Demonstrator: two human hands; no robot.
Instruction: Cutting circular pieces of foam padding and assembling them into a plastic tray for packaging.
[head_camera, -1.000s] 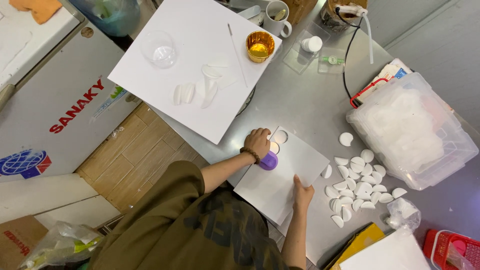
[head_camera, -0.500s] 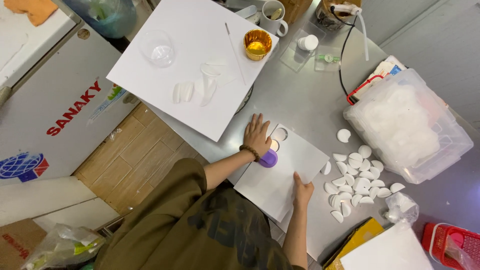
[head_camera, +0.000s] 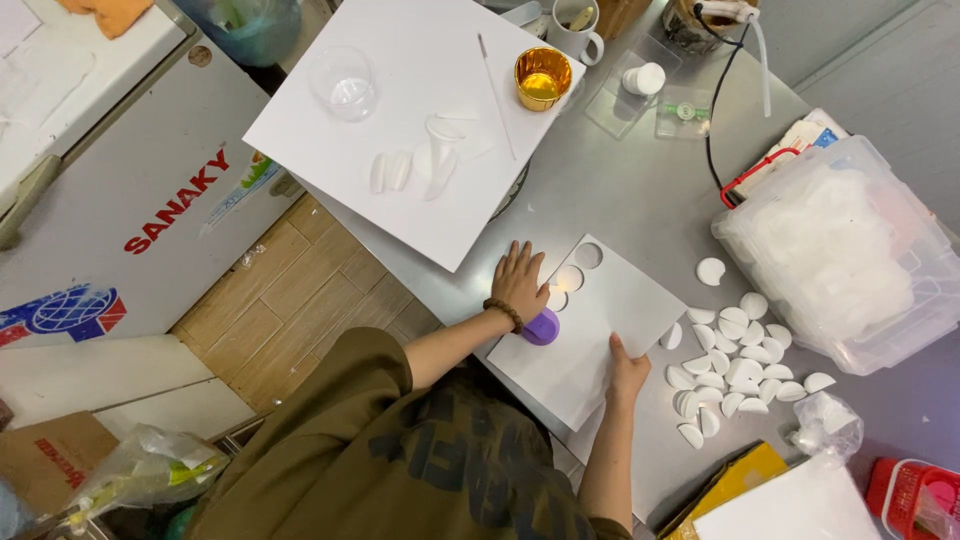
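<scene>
A person seen from above leans over a grey metal table (head_camera: 640, 190) at the centre of the frame, working on a white foam sheet (head_camera: 600, 330). The sheet is a rough rectangle lying flat, its long axis running diagonally from the lower left toward the upper right, with three round holes punched near its upper left edge. The left hand (head_camera: 519, 282) rests flat and spread, fingers pointing up the frame, on the sheet's upper left corner beside the holes, pressing rather than gripping. Just below its wrist stands a small purple cylinder (head_camera: 541, 327), touching the sheet's edge; whether the hand touches it is hard to tell. The right hand (head_camera: 627, 366) pinches the sheet's lower right edge, thumb on top, the other fingers hidden underneath. To the right lies a scatter of white cut-out discs (head_camera: 735, 365), some folded, near a clear plastic tub (head_camera: 850, 250) of white material that is cut off by the right edge. In the upper middle, a larger white board (head_camera: 420, 120) carries a gold cup (head_camera: 543, 77) and a clear glass (head_camera: 344, 82). The person's head and torso block the sheet's lower left corner.
</scene>
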